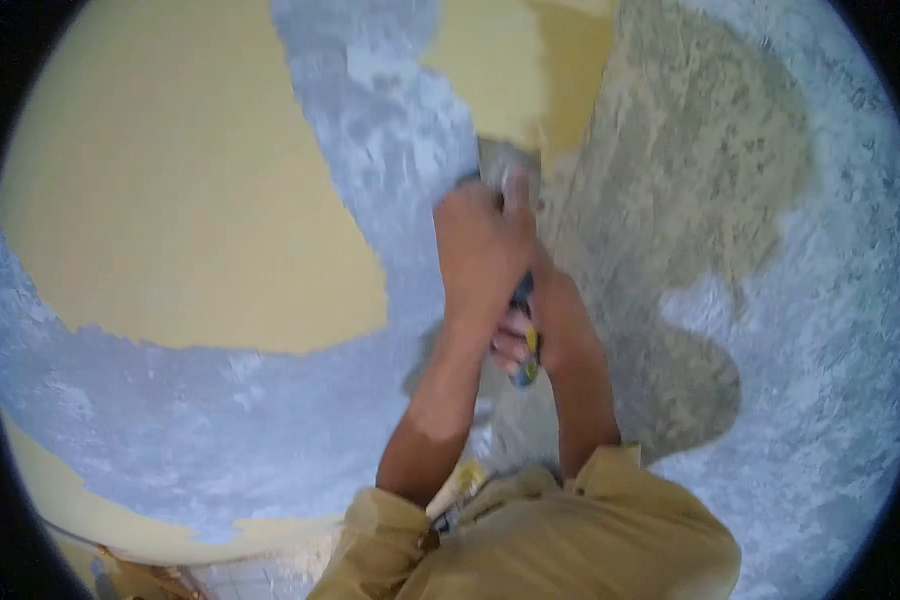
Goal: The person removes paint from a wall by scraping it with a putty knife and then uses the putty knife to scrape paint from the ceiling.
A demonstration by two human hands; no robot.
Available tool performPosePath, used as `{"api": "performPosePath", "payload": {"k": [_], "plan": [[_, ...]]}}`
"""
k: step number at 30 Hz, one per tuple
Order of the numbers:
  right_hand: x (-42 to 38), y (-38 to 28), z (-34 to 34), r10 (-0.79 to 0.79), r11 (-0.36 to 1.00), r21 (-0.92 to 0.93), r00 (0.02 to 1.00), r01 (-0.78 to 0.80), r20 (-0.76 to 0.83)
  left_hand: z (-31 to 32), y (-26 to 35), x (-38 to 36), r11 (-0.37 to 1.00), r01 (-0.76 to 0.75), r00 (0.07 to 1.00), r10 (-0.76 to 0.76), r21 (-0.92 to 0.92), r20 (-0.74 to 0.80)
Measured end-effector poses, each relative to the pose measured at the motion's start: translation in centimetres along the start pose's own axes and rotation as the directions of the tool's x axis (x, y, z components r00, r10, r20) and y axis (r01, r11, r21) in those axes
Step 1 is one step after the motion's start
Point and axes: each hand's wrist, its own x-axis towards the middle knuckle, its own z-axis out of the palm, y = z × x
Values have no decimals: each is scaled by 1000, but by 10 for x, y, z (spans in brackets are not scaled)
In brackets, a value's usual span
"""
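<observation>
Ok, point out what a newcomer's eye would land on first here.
Probably the large, smooth yellow patch on the left, its ragged edge bordered by a rough blue-grey area. Next, near the middle, the left hand and right hand close together on a flat-bladed scraper, its blade pointing up the picture. To their right spreads a darker grey-brown stretch with a mottled face.

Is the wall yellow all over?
No, a rough grey band runs between the large yellow patch on the left and the smaller yellow patch near the top.
</observation>
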Motion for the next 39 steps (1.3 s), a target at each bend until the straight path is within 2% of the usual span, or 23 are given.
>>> {"api": "performPosePath", "payload": {"k": [2,4,6,8,9,10,11,14,17,19,21,24,25,27,28,29,30,31,33,35,37,38,39], "plan": [[-6,12,-5,19,1000,10,999,-18,-35,-9,9,-1,983,180,975,-172,-46,140],[-2,17,-11,-32,994,103,991,19,130,-8,6,-1,984,139,986,-128,-107,110],[-2,21,-10,-37,994,106,994,26,103,-9,6,-4,982,90,993,-75,-164,96],[-6,25,-6,-25,995,97,996,17,85,-17,4,-11,991,129,979,-119,-46,167],[-7,25,-3,-25,1000,9,999,25,44,-19,3,-10,992,122,982,-114,-43,153],[-8,26,-1,-29,997,-74,1000,29,-3,-18,3,-9,997,68,995,-66,-23,76],[-8,24,0,-24,997,-71,1000,24,-4,-16,1,-12,1000,23,1000,-23,1,8],[2,-3,1,-46,999,10,997,45,68,-19,35,30,997,22,1000,-22,-80,6],[2,-12,2,-91,995,50,987,85,129,-17,25,14,999,14,1000,-13,-43,26],[-9,23,-10,123,991,60,992,-123,1,-10,0,-3,999,-2,999,4,-50,39],[-2,25,-17,81,996,45,997,-81,0,-10,-4,-16,983,85,996,-77,-163,52],[-2,-6,-6,-7,997,-76,1000,6,-15,-19,33,13,925,237,970,-209,-296,122],[-2,-8,-3,3,995,-103,1000,-5,-16,-17,24,8,926,218,975,-192,-307,114],[-3,-2,-4,15,989,-150,1000,-15,3,-11,-6,-10,988,22,999,-27,-153,-31],[1,12,-12,58,991,-119,998,-56,11,-12,-7,-3,990,7,999,-14,-143,-52],[3,25,-19,114,991,-69,993,-114,4,-13,-6,-3,1000,-2,999,3,25,-51],[-1,11,-6,45,958,-260,955,-124,-292,-12,-5,-15,982,18,1000,-13,186,-29],[-4,7,-7,76,953,-258,949,-160,-307,-13,1,-17,981,51,999,-48,189,-20],[-6,-8,-12,173,985,5,978,-175,112,-15,19,1,957,196,980,-186,-213,65],[-10,8,-24,186,982,-14,974,-186,132,-12,11,-11,957,166,986,-165,-238,28],[-5,6,-13,179,984,-34,967,-176,179,-10,7,-8,999,15,994,-19,-40,-108],[-7,4,-10,169,985,-6,970,-170,175,-10,5,-15,998,58,994,-61,-33,-91],[-3,-6,-3,112,993,0,974,-114,198,-12,10,0,971,113,992,-121,-211,-26]]}}
